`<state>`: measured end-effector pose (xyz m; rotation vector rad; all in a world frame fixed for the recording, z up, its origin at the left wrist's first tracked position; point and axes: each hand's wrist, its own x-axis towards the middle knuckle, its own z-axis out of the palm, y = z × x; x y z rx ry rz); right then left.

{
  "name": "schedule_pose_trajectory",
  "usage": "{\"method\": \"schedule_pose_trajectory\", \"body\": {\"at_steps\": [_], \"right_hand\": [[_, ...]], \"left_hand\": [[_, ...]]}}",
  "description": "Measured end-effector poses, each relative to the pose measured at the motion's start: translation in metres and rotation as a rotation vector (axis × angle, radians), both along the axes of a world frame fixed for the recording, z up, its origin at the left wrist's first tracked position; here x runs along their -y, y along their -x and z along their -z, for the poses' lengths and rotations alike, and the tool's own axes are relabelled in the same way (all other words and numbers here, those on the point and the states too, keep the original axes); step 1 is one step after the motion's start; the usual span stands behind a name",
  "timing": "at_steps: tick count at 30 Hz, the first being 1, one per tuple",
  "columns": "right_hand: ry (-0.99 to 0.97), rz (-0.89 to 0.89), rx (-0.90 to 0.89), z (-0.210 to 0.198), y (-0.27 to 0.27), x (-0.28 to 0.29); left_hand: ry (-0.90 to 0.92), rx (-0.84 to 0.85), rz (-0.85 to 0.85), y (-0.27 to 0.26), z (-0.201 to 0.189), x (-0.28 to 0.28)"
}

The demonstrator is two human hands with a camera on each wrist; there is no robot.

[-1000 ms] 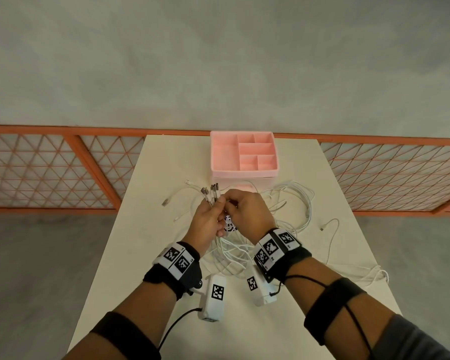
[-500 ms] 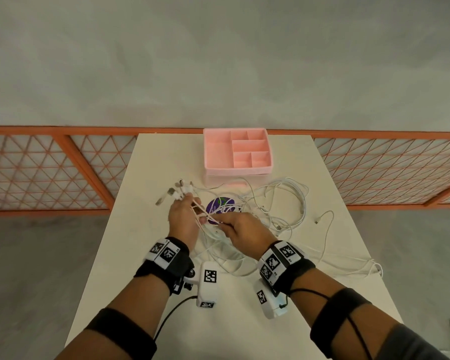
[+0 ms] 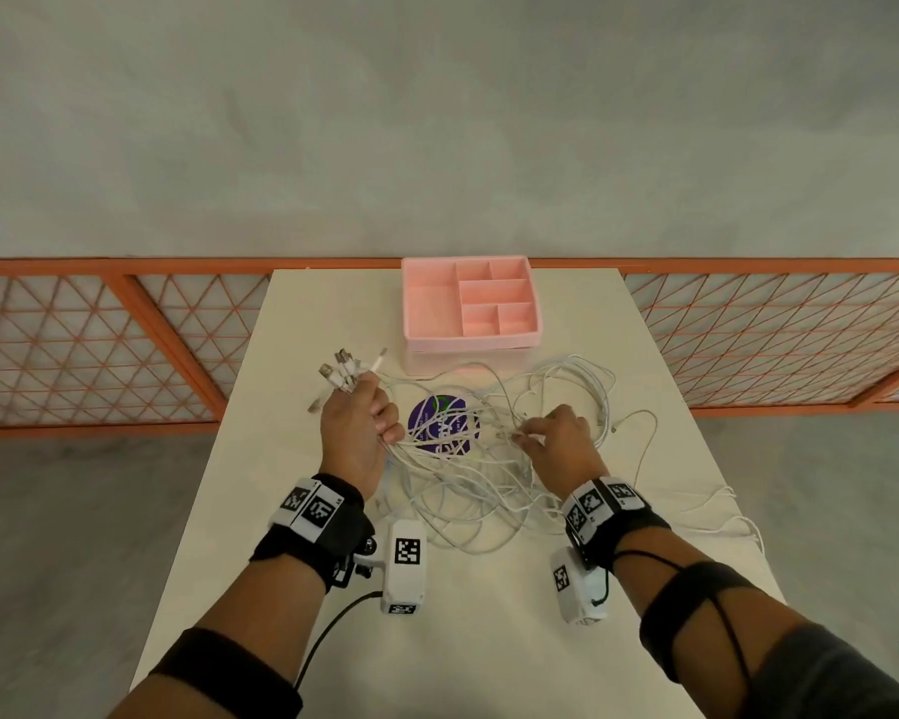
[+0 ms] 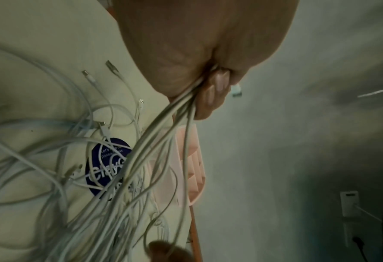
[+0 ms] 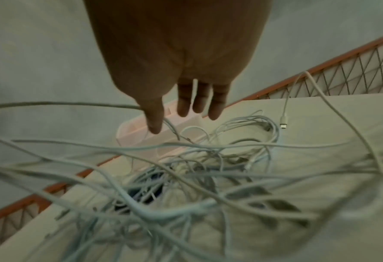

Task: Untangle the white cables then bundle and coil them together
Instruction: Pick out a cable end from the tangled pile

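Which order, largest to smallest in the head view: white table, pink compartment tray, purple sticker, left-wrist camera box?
1. white table
2. pink compartment tray
3. purple sticker and left-wrist camera box: these look alike. The box is nearer the camera and white cables cross the sticker, so they are unranked.

Your head view is evenly, softly lit with faint shadows and bowed edges. Your wrist views are dimmer and greenish; the near white cables [image 5: 139, 211] blur, corners smear.
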<state>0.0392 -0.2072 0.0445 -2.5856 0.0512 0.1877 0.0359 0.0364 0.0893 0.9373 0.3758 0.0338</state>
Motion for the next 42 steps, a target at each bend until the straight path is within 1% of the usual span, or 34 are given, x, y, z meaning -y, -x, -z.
{"method": "schedule_pose_trajectory", "body": {"at_steps": [1, 3, 5, 8, 10, 12, 14, 16, 18, 20, 22, 24, 26, 29, 31, 33, 34, 36, 39, 40, 42], "right_hand": [[-0.072, 0.032, -0.044, -0.007, -0.004, -0.003], [-0.366, 0.049, -0.128, -0.023, -0.01, -0.011], [-0.628, 0.041, -0.155, -0.045, -0.014, -0.022], [-0.972, 0.032, -0.202, -0.08, -0.018, -0.036], [-1.181, 0.021, -0.211, -0.098, -0.018, -0.043], [-1.317, 0.052, -0.165, -0.108, -0.016, -0.05], [-1.359, 0.146, -0.132, -0.11, -0.016, -0.056], [-1.322, 0.235, -0.222, -0.103, -0.014, -0.06], [-1.204, 0.237, -0.325, -0.094, -0.009, -0.062], [-1.055, 0.142, -0.316, -0.085, -0.002, -0.066], [-0.914, -0.023, -0.256, -0.078, 0.005, -0.071], [-0.825, -0.155, -0.212, -0.073, 0.009, -0.075], [-0.815, -0.195, -0.19, -0.068, 0.01, -0.073], [-0.844, -0.199, -0.199, -0.057, 0.011, -0.065], [-0.842, -0.136, -0.23, -0.051, 0.012, -0.061], [-0.814, 0.014, -0.267, -0.048, 0.009, -0.058], [-0.83, 0.102, -0.295, -0.047, 0.005, -0.057], [-0.929, 0.241, -0.349, -0.052, -0.007, -0.053], [-1.137, 0.371, -0.362, -0.066, -0.027, -0.051], [-1.175, 0.402, -0.352, -0.073, -0.032, -0.052], [-1.191, 0.476, -0.341, -0.088, -0.041, -0.057]], "left_hand": [[-0.011, 0.005, 0.019, 0.001, 0.001, 0.003], [-0.024, 0.025, 0.052, 0.003, 0.001, 0.007], [-0.04, 0.048, 0.073, 0.004, 0.001, 0.009], [-0.143, 0.065, 0.091, 0.006, -0.001, 0.011], [-0.185, 0.054, 0.076, 0.005, -0.004, 0.013], [-0.173, 0.011, 0.054, 0.005, -0.007, 0.014], [-0.135, -0.016, 0.044, 0.004, -0.008, 0.015], [-0.15, -0.027, 0.057, 0.004, -0.007, 0.014], [-0.199, -0.048, 0.082, 0.004, -0.004, 0.015], [-0.248, -0.083, 0.122, 0.003, -0.001, 0.017], [-0.307, -0.124, 0.181, 0.003, 0.003, 0.019], [-0.338, -0.16, 0.215, 0.004, 0.005, 0.02], [-0.332, -0.174, 0.237, 0.006, 0.005, 0.02], [-0.325, -0.172, 0.274, 0.008, 0.004, 0.02], [-0.315, -0.158, 0.267, 0.007, 0.004, 0.021], [-0.33, -0.123, 0.263, 0.006, 0.002, 0.021], [-0.352, -0.098, 0.275, 0.005, 0.0, 0.022], [-0.408, -0.043, 0.315, 0.006, -0.003, 0.024], [-0.521, 0.004, 0.401, 0.009, -0.004, 0.029], [-0.543, 0.015, 0.433, 0.011, -0.004, 0.032], [-0.517, 0.04, 0.512, 0.015, -0.003, 0.034]]}}
